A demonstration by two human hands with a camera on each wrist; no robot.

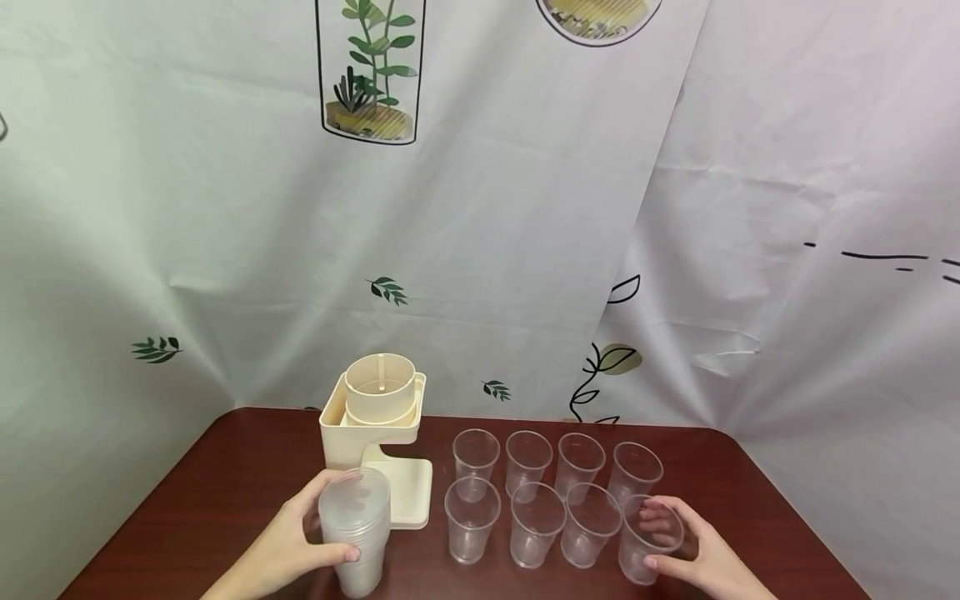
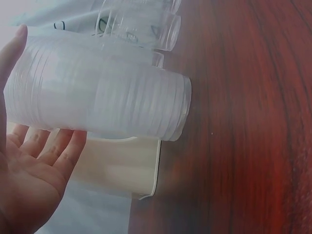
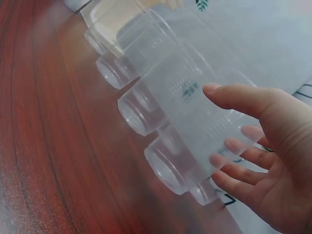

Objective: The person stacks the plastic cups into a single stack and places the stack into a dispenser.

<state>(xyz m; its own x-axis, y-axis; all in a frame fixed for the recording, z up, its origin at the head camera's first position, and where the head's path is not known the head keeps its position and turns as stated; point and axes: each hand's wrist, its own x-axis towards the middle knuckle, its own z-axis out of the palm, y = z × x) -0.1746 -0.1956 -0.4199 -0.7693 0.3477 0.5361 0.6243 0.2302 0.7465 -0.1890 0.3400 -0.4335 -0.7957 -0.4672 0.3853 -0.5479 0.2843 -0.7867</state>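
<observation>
Plastic cups, nested in a tall stack [image 1: 363, 537], sit mouth up between the thumb and fingers of a left hand [image 1: 288, 533], which grips them from the left, thumb across the near side; the palm is just left of the stack. At the right, a right hand [image 1: 697, 550] holds a single clear cup [image 1: 636, 550] around its side, the cup to the left of the palm and the fingers showing through its wall. That cup ends a front row of four, the other three [image 1: 468, 533] to its left; a back row [image 1: 528, 458] of four stands just behind. Beyond the stack, partly hidden by it, is a cream stand [image 1: 360, 442] with a round collar above and a flat plate below, on a red-brown table [image 1: 202, 517]. Behind hangs a pale cloth [image 1: 487, 208] printed with leaves.
</observation>
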